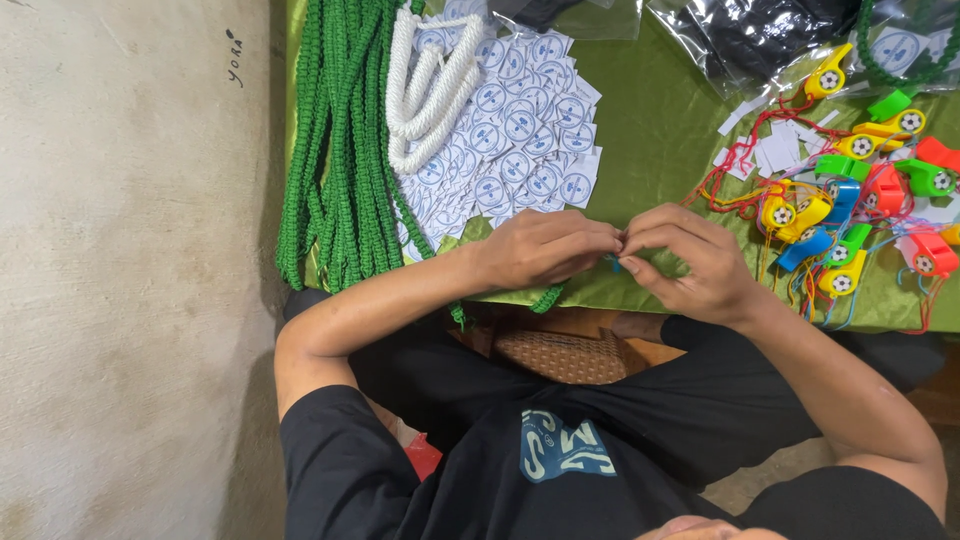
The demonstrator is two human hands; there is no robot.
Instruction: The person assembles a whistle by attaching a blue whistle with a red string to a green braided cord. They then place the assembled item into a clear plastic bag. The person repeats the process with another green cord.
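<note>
- A small blue piece [613, 263], perhaps a bit of cord, though too tiny to tell, sits pinched between the fingertips of both hands, just above the near edge of the bench [660, 130].
- The left hand [545, 248] has its grip clamped on it from one side; the right hand [690, 258] closes on it from the other, fingertips meeting, likely to steady fine work.
- Coloured whistles [850, 200] on thin strings lie heaped just beside the right hand, within easy reach.
- Round printed stickers [520, 130] spread beyond the left hand, with white cord [425, 90] on them and green braided cords [340, 140] hanging over the bench edge.
</note>
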